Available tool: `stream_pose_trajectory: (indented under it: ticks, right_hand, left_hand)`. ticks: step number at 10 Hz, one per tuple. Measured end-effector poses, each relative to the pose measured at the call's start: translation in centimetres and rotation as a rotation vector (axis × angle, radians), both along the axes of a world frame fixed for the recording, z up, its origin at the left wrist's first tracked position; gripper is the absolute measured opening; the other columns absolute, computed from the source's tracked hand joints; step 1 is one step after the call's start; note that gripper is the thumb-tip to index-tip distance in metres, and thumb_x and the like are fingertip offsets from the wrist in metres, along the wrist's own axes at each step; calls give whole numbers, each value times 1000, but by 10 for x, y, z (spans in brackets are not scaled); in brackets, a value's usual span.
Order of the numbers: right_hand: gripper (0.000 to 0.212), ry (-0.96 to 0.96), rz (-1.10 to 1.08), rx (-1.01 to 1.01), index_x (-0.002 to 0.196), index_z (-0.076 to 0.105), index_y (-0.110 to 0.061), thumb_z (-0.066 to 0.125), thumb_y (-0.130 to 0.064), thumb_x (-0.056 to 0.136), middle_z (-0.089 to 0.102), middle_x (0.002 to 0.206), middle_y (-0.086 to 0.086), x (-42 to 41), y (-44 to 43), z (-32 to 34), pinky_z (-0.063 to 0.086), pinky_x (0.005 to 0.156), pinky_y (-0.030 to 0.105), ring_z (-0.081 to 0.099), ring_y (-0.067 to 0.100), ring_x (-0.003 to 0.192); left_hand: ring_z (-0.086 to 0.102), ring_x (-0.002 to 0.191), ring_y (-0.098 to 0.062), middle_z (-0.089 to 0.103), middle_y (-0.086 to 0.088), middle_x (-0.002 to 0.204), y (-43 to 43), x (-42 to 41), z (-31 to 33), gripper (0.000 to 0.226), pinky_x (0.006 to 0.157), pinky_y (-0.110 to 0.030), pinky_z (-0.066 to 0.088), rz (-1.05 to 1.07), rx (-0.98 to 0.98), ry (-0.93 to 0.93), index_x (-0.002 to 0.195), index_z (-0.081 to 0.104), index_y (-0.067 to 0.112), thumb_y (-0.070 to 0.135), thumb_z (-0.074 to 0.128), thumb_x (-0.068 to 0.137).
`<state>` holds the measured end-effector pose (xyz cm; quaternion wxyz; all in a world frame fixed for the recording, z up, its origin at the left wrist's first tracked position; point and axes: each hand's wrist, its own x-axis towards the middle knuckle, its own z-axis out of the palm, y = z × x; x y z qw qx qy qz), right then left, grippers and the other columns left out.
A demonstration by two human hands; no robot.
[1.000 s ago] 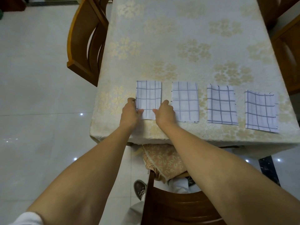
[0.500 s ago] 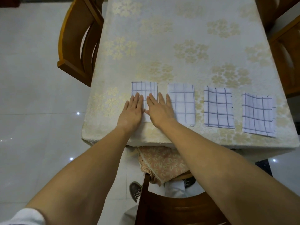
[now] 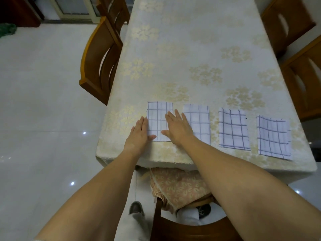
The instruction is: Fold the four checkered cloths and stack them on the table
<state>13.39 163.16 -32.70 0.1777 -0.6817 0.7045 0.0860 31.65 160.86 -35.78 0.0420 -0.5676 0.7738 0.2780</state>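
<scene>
Item: four checkered cloths, laid in a row along the near edge of the counter, which is covered w/ a pale floral cover. Cloth 1 lies under both hands; cloth 2 just to the outer side of the right hand, its near-left corner hidden by the wrist; cloth 3 further that way; cloth 4 furthest, well apart from the hands. All four read as small flat rectangles w/ gaps between, none overlapping; how many folds each has, cannot tell. Left hand: flat, palm down, fingers straight, resting half on cloth 1's left edge, half on the counter cover, thumb over the near part of the cloth; grasping nothing. Right hand: flat too, fingers spread, lying on cloth 1's right side & reaching toward cloth 2; also grasping nothing. Prob. reason for pose: open palms press & smooth the piece so it sits flat and edges line up, no pinch needed. Row layout along the near edge prob. keeps each piece w/in easy reach. Status, by judgement: no stack yet, so stacking is left to do. Other: wooden chair beyond the left hand, at the counter's side.
</scene>
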Motion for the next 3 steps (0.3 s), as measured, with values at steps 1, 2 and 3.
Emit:
stream_pose_trajectory:
  ticks: [1,2,3]
  right_hand:
    - [51,-194,-190,-148,149,43,-10,43,-39,106,42,155,9,-4,19,19,28,118,39,34,28,145]
    - [27,-174,-429,-187,105,64,-10,44,-28,106,61,102,8,-7,52,35,48,77,36,62,31,97]
    - [23,-83,-526,-153,98,65,-10,48,-24,103,65,94,8,-2,83,57,52,68,36,62,29,81]
  left_hand:
    - [50,134,-24,39,-2,153,-5,10,9,56,106,-39,48,4,-62,169,152,33,19,41,53,104]
    - [61,111,-31,48,-10,141,-14,22,30,41,88,-42,54,-36,-165,105,143,41,14,28,50,105]
    - [60,98,-31,64,-11,113,-17,27,67,25,86,-43,51,-174,-299,23,113,59,12,32,46,105]
